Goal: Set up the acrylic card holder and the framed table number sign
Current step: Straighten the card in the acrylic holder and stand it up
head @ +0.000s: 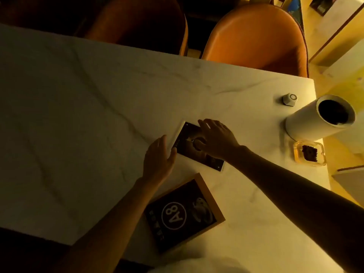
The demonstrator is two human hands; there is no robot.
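Head view, frame middle: left hand (158,156) and right hand (215,138), fingers open, press the flat dark clear-plastic card holder (189,142) on the white marble worktop (78,115).

— How's your light?

— Dim and warm yellow, and it comes from your right: the marble table (246,107) glows past the right hand (217,137) and darkens steadily beyond the left hand (158,160).

— Shadows?

— Your forearms read as dark silhouettes, and the acrylic card holder (188,140) under your fingers is murky.

— Sharpness?

— You get soft, grainy detail throughout. The wide lens bows the table edges, and the near left corner falls to black.
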